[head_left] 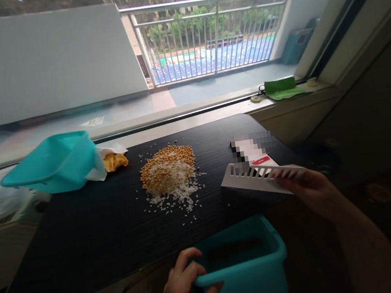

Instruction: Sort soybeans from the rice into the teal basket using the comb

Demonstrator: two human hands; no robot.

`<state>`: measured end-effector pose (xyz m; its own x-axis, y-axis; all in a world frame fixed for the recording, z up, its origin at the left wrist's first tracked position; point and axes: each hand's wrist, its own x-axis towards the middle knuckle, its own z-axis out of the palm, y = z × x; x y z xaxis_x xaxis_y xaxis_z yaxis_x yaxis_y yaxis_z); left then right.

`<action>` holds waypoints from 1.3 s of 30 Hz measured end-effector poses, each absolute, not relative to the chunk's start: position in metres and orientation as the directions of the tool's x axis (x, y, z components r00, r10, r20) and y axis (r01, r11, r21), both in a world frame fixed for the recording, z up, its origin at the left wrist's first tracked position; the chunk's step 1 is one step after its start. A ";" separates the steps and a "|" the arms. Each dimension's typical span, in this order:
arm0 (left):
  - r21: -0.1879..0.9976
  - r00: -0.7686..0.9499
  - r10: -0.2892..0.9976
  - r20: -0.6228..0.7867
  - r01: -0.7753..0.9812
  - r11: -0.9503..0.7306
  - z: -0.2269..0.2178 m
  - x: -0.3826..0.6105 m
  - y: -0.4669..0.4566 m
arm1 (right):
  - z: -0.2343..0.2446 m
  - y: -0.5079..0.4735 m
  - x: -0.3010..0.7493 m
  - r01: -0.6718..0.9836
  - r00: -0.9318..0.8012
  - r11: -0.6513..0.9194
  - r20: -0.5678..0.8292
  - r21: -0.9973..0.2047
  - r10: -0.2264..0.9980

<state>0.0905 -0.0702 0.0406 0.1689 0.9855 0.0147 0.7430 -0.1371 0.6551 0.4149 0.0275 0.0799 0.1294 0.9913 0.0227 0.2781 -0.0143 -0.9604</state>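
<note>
A turquoise plastic bin is gripped by the left hand at the near edge of the black worktop, a white slotted piece by the right hand at the near-right corner. Yellow beans and white grains are heaped centrally.

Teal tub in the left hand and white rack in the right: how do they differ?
The tub is teal; the rack is white. The tub's visible walls are solid, while the rack has slots. The tub is nearer the camera than the rack. Shared: each is held by one hand, the left hand and right hand respectively.
</note>
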 end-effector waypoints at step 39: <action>0.499 0.085 0.991 0.101 0.857 -0.125 0.031 0.036 -0.092 | 0.084 0.081 0.348 0.139 -0.067 -0.004 -0.013 -0.990 0.998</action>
